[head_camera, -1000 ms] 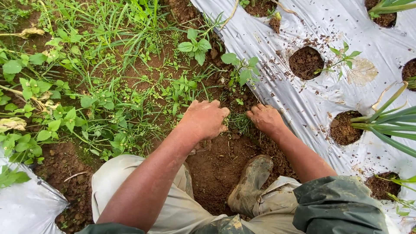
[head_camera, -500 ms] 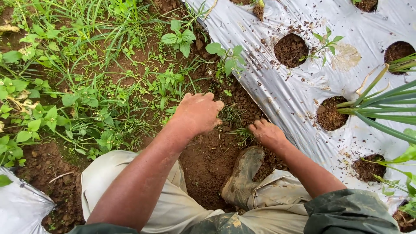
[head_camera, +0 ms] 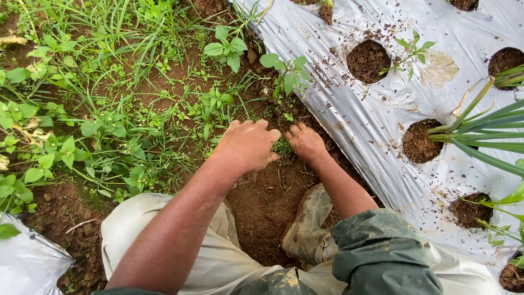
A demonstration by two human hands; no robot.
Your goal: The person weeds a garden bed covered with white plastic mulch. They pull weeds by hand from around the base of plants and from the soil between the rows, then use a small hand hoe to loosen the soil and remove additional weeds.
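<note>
Bare soil (head_camera: 267,213) fills the head view, silver mulch sheet (head_camera: 371,125) at three o'clock. Left hand (head_camera: 248,146) and right hand (head_camera: 305,143) sit centre, fingers curled narrowly around a grass tuft (head_camera: 282,147) between them. Muddy boot (head_camera: 308,224) at six.

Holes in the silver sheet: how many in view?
7 holes. Three whole: upper middle, middle, lower right. Four cut by edges or leaves: two at top, one right, one bottom right. More may be hidden.
</note>
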